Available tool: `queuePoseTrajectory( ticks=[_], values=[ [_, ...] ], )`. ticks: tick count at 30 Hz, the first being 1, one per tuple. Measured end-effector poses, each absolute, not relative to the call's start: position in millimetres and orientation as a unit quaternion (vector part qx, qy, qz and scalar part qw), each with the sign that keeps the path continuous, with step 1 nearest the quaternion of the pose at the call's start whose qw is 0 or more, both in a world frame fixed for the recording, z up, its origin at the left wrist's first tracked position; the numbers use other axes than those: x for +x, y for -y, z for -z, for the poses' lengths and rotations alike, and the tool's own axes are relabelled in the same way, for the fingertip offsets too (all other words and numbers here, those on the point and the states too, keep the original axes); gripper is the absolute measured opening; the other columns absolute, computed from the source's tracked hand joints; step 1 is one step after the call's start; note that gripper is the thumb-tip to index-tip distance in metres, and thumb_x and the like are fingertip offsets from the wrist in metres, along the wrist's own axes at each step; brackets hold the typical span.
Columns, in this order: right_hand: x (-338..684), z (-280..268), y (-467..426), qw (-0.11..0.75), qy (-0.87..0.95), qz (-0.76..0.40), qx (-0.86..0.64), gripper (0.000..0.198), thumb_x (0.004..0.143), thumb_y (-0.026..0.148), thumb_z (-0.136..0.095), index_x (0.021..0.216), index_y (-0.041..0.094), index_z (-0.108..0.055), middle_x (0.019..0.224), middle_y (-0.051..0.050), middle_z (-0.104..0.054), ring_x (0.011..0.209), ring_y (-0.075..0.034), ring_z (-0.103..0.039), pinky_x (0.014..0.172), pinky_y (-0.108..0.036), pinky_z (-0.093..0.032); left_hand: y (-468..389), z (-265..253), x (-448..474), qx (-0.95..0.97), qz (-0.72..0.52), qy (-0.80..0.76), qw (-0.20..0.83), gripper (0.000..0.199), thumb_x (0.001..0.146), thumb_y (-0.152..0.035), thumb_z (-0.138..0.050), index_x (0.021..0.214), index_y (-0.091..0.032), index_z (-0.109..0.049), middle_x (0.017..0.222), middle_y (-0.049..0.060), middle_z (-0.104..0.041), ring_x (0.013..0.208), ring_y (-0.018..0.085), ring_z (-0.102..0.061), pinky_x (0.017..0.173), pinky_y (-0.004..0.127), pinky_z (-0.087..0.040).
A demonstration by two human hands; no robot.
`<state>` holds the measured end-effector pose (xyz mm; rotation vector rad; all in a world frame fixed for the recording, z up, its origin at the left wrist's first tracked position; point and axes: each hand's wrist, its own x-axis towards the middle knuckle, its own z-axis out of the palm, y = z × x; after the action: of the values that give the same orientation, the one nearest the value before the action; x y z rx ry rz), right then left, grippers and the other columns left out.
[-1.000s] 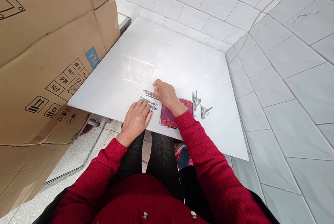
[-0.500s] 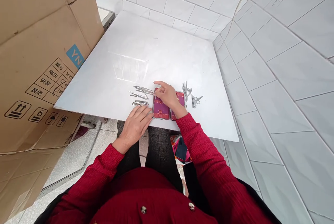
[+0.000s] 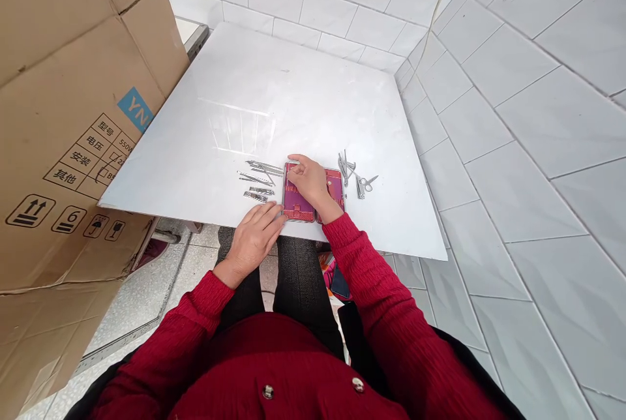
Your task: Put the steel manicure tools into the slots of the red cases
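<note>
A manicure case (image 3: 299, 216) lies opened flat near the table's front edge, purple inside with red trim and small loops. Over its left half is my right hand (image 3: 310, 184), index finger stretched toward the top left corner and the other fingers curled in; whatever they pinch is hidden. My left hand (image 3: 257, 235) rests flat at the table edge, fingertips against the case's lower left side. Left of the case lie slim metal tools (image 3: 257, 178) and nail clippers (image 3: 259, 193). To its right are small scissors (image 3: 366, 184) and several other metal tools (image 3: 346, 167).
The white table (image 3: 303, 100) meets tiled walls at the back and right. A large cardboard box (image 3: 88, 81) stands along the left side. Below the front edge, a dark phone (image 3: 340, 284) lies on colourful fabric beside my legs.
My right hand stays over the case's left half, its fingers slightly shifted at the top left corner. The whole view has moved a little; my left hand keeps its place.
</note>
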<state>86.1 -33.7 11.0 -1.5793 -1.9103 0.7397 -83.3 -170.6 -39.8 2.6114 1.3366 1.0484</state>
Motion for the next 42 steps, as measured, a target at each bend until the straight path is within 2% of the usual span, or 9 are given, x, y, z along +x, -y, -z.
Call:
queuePoseTrajectory(
  ticks=[7, 13, 21, 30, 35, 42],
  values=[
    [84, -10, 40, 0.251, 0.727, -0.226, -0.598, 0.045, 0.093, 0.016, -0.049, 0.136, 0.012, -0.065, 0.091, -0.003, -0.076, 0.081, -0.018, -0.068, 0.084, -0.03, -0.051, 171, 41, -84, 0.839, -0.331, -0.432, 0.022, 0.034, 0.105, -0.02, -0.048, 0.133, -0.024, -0.066, 0.141, 0.011, -0.067, 0.14, 0.026, -0.057, 0.117, 0.051, -0.049],
    [84, -3, 43, 0.251, 0.75, -0.15, -0.594, 0.04, 0.103, 0.016, -0.038, 0.128, 0.015, -0.07, 0.114, -0.012, -0.074, 0.105, -0.023, -0.065, 0.093, -0.034, -0.049, 172, 42, -83, 0.838, -0.328, -0.435, 0.015, 0.032, 0.106, -0.02, -0.048, 0.131, -0.022, -0.067, 0.143, 0.01, -0.067, 0.14, 0.026, -0.058, 0.116, 0.05, -0.049],
    [83, 4, 46, 0.237, 0.762, -0.124, -0.59, 0.047, 0.101, 0.006, -0.033, 0.128, 0.014, -0.07, 0.115, -0.013, -0.071, 0.107, -0.022, -0.063, 0.092, -0.032, -0.048, 172, 40, -82, 0.839, -0.33, -0.433, -0.002, 0.03, 0.106, -0.019, -0.048, 0.128, -0.021, -0.068, 0.14, 0.01, -0.068, 0.139, 0.026, -0.058, 0.116, 0.048, -0.05],
    [83, 13, 47, 0.247, 0.769, -0.086, -0.583, 0.047, 0.101, 0.008, -0.033, 0.127, 0.012, -0.072, 0.11, -0.014, -0.07, 0.104, -0.025, -0.059, 0.091, -0.034, -0.046, 172, 42, -82, 0.837, -0.337, -0.431, -0.018, 0.029, 0.105, -0.017, -0.05, 0.129, -0.019, -0.066, 0.141, 0.01, -0.068, 0.139, 0.026, -0.058, 0.115, 0.047, -0.05],
    [83, 19, 47, 0.282, 0.771, -0.07, -0.567, 0.044, 0.101, 0.007, -0.037, 0.118, 0.015, -0.076, 0.105, -0.012, -0.069, 0.099, -0.025, -0.059, 0.085, -0.035, -0.046, 171, 41, -81, 0.837, -0.349, -0.42, -0.04, 0.027, 0.104, -0.015, -0.053, 0.128, -0.017, -0.066, 0.139, 0.011, -0.069, 0.136, 0.027, -0.06, 0.114, 0.046, -0.05],
    [85, 19, 50, 0.27, 0.779, -0.059, -0.562, 0.041, 0.1, 0.006, -0.04, 0.111, 0.017, -0.078, 0.104, -0.011, -0.068, 0.099, -0.025, -0.06, 0.085, -0.035, -0.047, 171, 42, -81, 0.833, -0.358, -0.42, -0.026, 0.03, 0.104, -0.015, -0.052, 0.13, -0.019, -0.066, 0.138, 0.011, -0.069, 0.138, 0.026, -0.059, 0.115, 0.047, -0.05]
  ],
)
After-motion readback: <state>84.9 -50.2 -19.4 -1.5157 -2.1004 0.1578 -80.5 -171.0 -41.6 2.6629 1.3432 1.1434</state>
